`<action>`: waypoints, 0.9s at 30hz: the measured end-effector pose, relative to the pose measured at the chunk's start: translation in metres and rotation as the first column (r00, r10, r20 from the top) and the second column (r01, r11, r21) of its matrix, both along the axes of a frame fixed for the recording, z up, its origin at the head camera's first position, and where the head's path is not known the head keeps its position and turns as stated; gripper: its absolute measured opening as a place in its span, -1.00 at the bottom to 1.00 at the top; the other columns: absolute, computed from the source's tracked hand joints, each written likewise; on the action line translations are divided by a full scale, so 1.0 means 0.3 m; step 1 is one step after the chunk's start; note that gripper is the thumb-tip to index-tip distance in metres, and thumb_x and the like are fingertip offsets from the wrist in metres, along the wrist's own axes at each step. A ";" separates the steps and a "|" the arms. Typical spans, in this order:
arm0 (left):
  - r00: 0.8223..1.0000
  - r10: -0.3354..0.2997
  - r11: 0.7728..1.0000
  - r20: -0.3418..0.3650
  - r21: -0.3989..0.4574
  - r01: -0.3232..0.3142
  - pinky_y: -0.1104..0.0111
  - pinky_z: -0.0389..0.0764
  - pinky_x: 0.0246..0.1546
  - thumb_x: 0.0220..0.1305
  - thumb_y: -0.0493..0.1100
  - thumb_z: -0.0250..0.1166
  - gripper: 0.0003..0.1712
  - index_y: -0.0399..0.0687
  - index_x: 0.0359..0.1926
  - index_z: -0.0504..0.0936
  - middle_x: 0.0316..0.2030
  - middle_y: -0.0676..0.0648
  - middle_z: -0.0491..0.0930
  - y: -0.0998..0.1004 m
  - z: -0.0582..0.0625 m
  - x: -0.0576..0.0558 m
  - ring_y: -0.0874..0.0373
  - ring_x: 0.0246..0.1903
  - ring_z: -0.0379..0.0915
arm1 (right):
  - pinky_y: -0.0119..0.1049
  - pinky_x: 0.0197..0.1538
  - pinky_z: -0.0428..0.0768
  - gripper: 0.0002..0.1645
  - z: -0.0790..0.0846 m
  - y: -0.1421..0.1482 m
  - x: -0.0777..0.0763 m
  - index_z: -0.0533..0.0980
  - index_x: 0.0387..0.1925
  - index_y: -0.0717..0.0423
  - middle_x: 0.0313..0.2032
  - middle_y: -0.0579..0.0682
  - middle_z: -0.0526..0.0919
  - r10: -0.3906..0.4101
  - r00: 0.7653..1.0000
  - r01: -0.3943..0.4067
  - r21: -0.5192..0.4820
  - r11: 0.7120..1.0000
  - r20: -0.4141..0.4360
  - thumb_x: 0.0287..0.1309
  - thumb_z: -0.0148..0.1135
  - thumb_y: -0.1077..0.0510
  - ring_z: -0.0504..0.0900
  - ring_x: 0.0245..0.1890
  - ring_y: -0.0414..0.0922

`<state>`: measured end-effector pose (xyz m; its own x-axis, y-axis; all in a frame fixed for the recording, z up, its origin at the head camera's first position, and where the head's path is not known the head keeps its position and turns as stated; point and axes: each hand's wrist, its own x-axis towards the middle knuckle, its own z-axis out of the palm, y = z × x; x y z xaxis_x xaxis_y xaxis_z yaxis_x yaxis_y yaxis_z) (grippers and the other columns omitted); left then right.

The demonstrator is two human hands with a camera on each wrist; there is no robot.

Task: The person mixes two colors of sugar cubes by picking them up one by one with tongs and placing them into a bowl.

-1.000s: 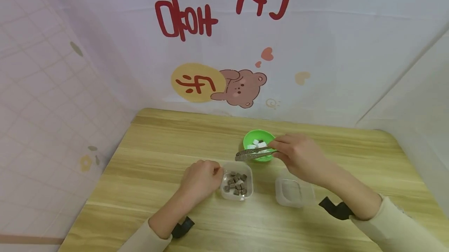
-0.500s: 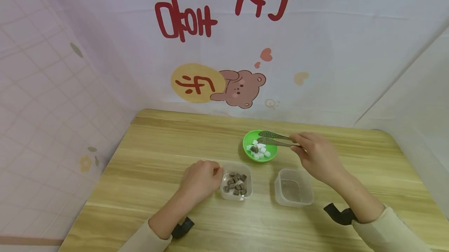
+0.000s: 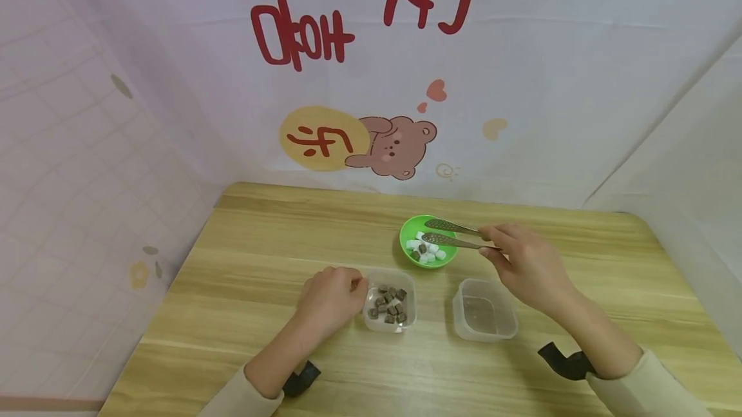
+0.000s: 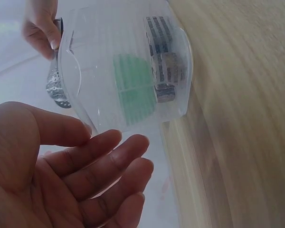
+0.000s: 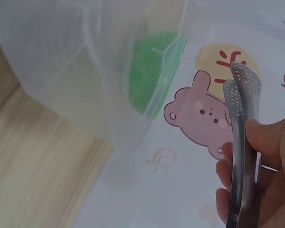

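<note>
My left hand (image 3: 330, 294) pinches the corner rim of a clear plastic container (image 3: 412, 304), thumb and index fingertip right at the edge in the left wrist view. Several brown cubes (image 3: 395, 309) lie inside it. My right hand (image 3: 530, 265) holds metal tongs (image 3: 449, 241), whose perforated tips hang parted over a green bowl (image 3: 410, 231). In that bowl are several white cubes (image 3: 431, 249) with two brown cubes (image 3: 422, 248) among them. Nothing shows between the tong tips. From the right wrist, the tongs (image 5: 249, 147) are seen between thumb and curled fingers.
A second clear plastic container (image 3: 485, 334) stands on the wooden table (image 3: 278, 223), below my right hand. A white cloth backdrop (image 3: 551, 82) with a printed bear (image 3: 400, 146) rises behind the table's far edge.
The tongs have moved from near the left container's far edge back to the right over the bowl, their tips parting. Brown cubes now show on the white ones. My left hand stays in place.
</note>
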<state>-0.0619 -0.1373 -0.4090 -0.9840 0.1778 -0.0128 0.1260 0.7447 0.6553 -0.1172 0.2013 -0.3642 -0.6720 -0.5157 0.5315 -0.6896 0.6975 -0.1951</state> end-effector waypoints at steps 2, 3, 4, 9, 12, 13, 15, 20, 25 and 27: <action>1.000 0.000 1.000 0.002 0.001 0.000 0.42 0.13 -0.72 0.45 -0.14 0.23 -0.48 0.10 -0.72 0.37 -0.81 0.19 0.18 -0.001 0.000 0.000 0.33 -0.77 0.05 | -0.12 -0.39 0.63 -0.59 0.005 -0.010 0.005 0.68 -0.05 0.29 -0.19 0.08 0.78 0.025 1.000 -0.024 0.008 1.000 -0.015 0.00 0.55 0.36 0.72 -0.32 -0.02; 1.000 0.000 1.000 0.005 0.003 0.000 0.42 0.14 -0.71 0.45 -0.14 0.23 -0.48 0.10 -0.72 0.37 -0.81 0.19 0.19 -0.001 0.000 0.000 0.33 -0.77 0.05 | -0.13 -0.39 0.63 -0.59 0.008 -0.016 0.008 0.68 -0.05 0.28 -0.20 0.07 0.78 0.036 0.999 -0.036 0.014 0.999 -0.022 0.00 0.55 0.36 0.73 -0.32 -0.03; 1.000 0.000 1.000 0.006 0.002 0.000 0.41 0.14 -0.71 0.45 -0.14 0.23 -0.48 0.10 -0.72 0.36 -0.80 0.19 0.19 -0.001 0.001 0.000 0.32 -0.77 0.06 | -0.14 -0.39 0.63 -0.58 0.011 -0.022 0.010 0.69 -0.04 0.27 -0.20 0.05 0.78 0.048 0.998 -0.048 0.019 0.999 -0.028 0.00 0.55 0.35 0.72 -0.31 -0.04; 1.000 0.002 1.000 0.006 -0.006 -0.002 0.39 0.17 -0.69 0.44 -0.13 0.23 -0.48 0.10 -0.72 0.37 -0.81 0.18 0.19 -0.001 0.004 0.000 0.32 -0.77 0.07 | -0.13 -0.32 0.63 -0.57 0.023 -0.053 0.029 0.69 -0.03 0.22 -0.19 -0.01 0.78 0.095 0.995 -0.093 0.044 0.995 -0.041 -0.01 0.55 0.33 0.71 -0.28 -0.06; 1.000 0.003 1.000 0.001 -0.011 -0.003 0.39 0.17 -0.69 0.44 -0.12 0.23 -0.49 0.11 -0.72 0.38 -0.81 0.19 0.17 -0.001 0.006 0.001 0.32 -0.77 0.05 | -0.07 -0.22 0.67 -0.57 0.028 -0.072 0.041 0.69 -0.03 0.23 -0.16 0.00 0.79 0.129 0.991 -0.127 0.063 0.990 -0.037 -0.01 0.55 0.31 0.74 -0.21 -0.02; 1.000 0.002 1.000 0.000 -0.010 -0.002 0.40 0.17 -0.70 0.44 -0.12 0.23 -0.49 0.11 -0.72 0.39 -0.81 0.19 0.17 0.000 0.006 0.002 0.32 -0.77 0.05 | -0.07 -0.19 0.68 -0.58 0.029 -0.078 0.045 0.69 -0.04 0.23 -0.15 0.01 0.79 0.141 0.989 -0.139 0.069 0.988 -0.034 -0.01 0.54 0.31 0.74 -0.19 -0.01; 1.000 0.002 1.000 -0.003 -0.005 -0.002 0.41 0.15 -0.71 0.44 -0.13 0.24 -0.49 0.11 -0.72 0.39 -0.81 0.19 0.17 0.000 0.005 0.002 0.33 -0.77 0.04 | -0.05 -0.16 0.69 -0.60 0.031 -0.092 0.051 0.70 -0.06 0.24 -0.15 0.02 0.79 0.165 0.986 -0.162 0.085 0.983 -0.032 -0.01 0.54 0.31 0.75 -0.18 0.00; 1.000 0.001 1.000 -0.016 -0.004 -0.001 0.41 0.15 -0.71 0.44 -0.13 0.24 -0.49 0.10 -0.72 0.38 -0.80 0.19 0.17 0.002 0.004 0.002 0.33 -0.77 0.04 | -0.08 -0.13 0.68 -0.60 0.024 -0.129 0.064 0.70 -0.07 0.23 -0.17 -0.01 0.78 0.219 0.975 -0.214 0.150 0.965 -0.021 -0.02 0.56 0.28 0.73 -0.20 -0.03; 1.000 0.002 1.000 -0.019 -0.009 -0.002 0.41 0.14 -0.71 0.44 -0.13 0.24 -0.48 0.11 -0.72 0.38 -0.80 0.20 0.16 0.002 0.003 0.003 0.33 -0.77 0.04 | -0.17 -0.24 0.65 -0.63 0.002 -0.170 0.073 0.69 -0.10 0.20 -0.23 -0.06 0.74 0.269 0.963 -0.254 0.258 0.932 -0.027 0.01 0.56 0.24 0.67 -0.29 -0.09; 1.000 0.001 1.000 -0.015 -0.007 -0.001 0.42 0.13 -0.71 0.44 -0.13 0.24 -0.47 0.11 -0.72 0.36 -0.81 0.20 0.15 0.003 0.003 0.004 0.33 -0.77 0.03 | -0.22 -0.30 0.62 -0.65 -0.005 -0.187 0.076 0.67 -0.13 0.19 -0.26 -0.07 0.72 0.292 0.956 -0.268 0.299 0.916 -0.038 0.01 0.56 0.23 0.63 -0.33 -0.11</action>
<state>-0.0608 -0.1365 -0.4080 -0.9842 0.1772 0.0010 0.1356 0.7494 0.6481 -0.0945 0.1451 -0.3656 -0.4391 -0.8149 0.3783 -0.8698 0.4910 0.0483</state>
